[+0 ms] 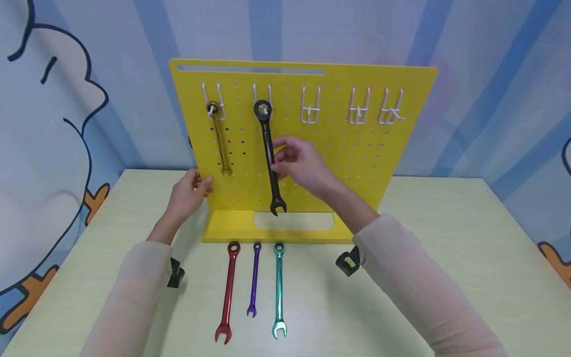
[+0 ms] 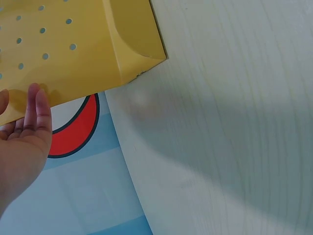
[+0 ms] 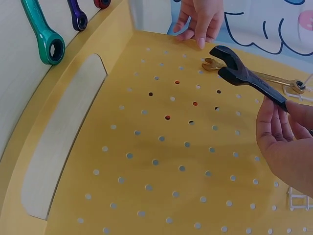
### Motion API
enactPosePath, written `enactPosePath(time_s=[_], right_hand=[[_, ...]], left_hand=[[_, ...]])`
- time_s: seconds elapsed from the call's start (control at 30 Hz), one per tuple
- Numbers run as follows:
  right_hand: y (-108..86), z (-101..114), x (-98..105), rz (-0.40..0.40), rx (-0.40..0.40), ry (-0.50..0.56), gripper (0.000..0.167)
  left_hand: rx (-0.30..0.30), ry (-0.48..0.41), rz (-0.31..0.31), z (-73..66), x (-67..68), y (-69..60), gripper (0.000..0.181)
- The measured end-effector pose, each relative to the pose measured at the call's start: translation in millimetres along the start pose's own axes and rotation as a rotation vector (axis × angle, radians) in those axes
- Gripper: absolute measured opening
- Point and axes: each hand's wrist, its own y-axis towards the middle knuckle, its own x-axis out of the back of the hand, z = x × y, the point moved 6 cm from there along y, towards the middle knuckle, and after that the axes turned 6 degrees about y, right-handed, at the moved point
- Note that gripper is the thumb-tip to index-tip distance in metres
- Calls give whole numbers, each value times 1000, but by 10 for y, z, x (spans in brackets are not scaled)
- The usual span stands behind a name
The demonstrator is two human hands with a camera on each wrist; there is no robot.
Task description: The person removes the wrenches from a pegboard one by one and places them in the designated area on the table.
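Observation:
A black combination wrench (image 1: 270, 158) is pinched at its shaft between the thumb and fingers of my right hand (image 1: 301, 163). Its ring end overlaps the second hook from the left on a yellow pegboard (image 1: 357, 163); whether it bears on the hook I cannot tell. The open end points down, apart from the board in the right wrist view. My left hand (image 1: 187, 196) grips the pegboard's left edge, thumb in front. Left of the black wrench, a gold wrench (image 1: 221, 144) hangs by its ring from the first hook.
On the table before the board lie a red wrench (image 1: 229, 292), a small purple wrench (image 1: 254, 280) and a teal wrench (image 1: 279, 290). Further white hooks (image 1: 311, 106) stick out from the board's right half. A patterned blue backdrop (image 1: 339, 29) stands behind.

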Motion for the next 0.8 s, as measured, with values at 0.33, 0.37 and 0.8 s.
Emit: enactPosePath(time_s=[0.33, 0.37, 0.8], right_hand=[[-68, 10, 25, 7, 4, 6, 34], [-76, 13, 27, 9, 5, 6, 34], [-183, 77, 45, 51, 15, -6, 32]], left_hand=[[-3, 4, -5, -4, 2, -6, 35], [1, 5, -5, 2, -1, -3, 35], [26, -5, -28, 12, -22, 10, 33]])
